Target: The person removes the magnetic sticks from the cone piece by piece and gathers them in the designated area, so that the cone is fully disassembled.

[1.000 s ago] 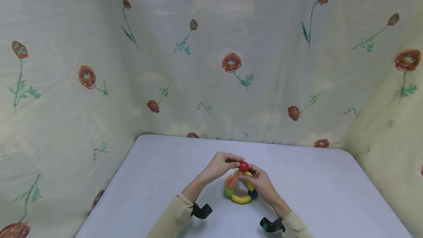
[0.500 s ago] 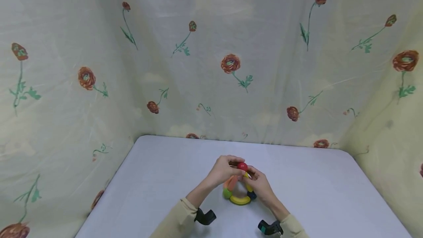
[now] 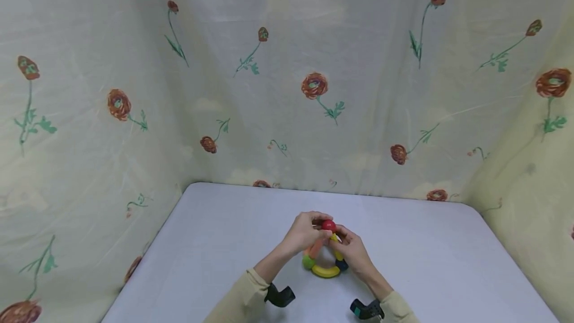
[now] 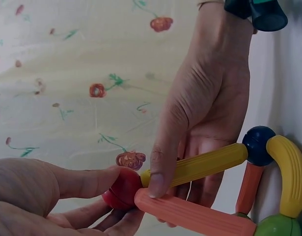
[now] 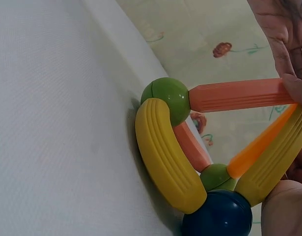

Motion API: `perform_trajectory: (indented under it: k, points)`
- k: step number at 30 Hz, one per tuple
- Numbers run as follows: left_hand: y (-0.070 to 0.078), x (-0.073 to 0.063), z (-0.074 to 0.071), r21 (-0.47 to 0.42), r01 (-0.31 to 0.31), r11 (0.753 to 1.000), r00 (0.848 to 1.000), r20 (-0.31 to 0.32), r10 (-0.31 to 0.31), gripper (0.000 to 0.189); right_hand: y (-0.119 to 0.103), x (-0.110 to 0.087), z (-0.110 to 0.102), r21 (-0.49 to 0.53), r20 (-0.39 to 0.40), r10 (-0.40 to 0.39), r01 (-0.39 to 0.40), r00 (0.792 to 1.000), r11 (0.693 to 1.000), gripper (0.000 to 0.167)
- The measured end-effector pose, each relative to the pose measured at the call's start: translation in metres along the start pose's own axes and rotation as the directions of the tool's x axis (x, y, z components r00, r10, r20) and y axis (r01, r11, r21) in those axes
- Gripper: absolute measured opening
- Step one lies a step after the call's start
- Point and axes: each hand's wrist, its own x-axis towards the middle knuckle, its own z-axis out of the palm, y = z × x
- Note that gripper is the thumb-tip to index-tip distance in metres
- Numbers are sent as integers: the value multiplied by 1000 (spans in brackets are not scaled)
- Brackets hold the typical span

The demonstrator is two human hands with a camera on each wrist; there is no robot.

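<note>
A frame of toy building rods and balls stands on the table, with a red ball (image 4: 122, 188) at its top. My left hand (image 3: 301, 233) pinches that ball between thumb and fingers. Opposite it, my right hand (image 3: 353, 250) grips the straight yellow rod (image 4: 209, 164) close below the ball, its thumb also over the end of a salmon rod (image 4: 200, 216). An orange rod (image 5: 261, 142) slants up towards the same top. At the base, a curved yellow rod (image 5: 165, 152) joins a green ball (image 5: 173, 101) to a dark blue ball (image 5: 217, 216). Another green ball (image 5: 218, 177) sits behind.
The white table (image 3: 224, 243) spreads around the toy frame. Flower-printed curtains (image 3: 287, 128) hang at its back and both sides. A black wrist camera (image 3: 280, 295) sits on the left wrist, another wrist camera (image 3: 366, 309) on the right.
My left hand has shifted slightly right and nearer, with its thumb now lower by the red ball. The ball has moved a little left. My right hand has barely moved.
</note>
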Motion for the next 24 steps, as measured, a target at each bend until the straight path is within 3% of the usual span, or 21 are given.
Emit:
perform_trajectory:
  k: [24]
  points:
    - [1,-3,1,-41,56,998,998,-8,-56,28,5,2,0,-35,-17,-20,19,1000,999,46]
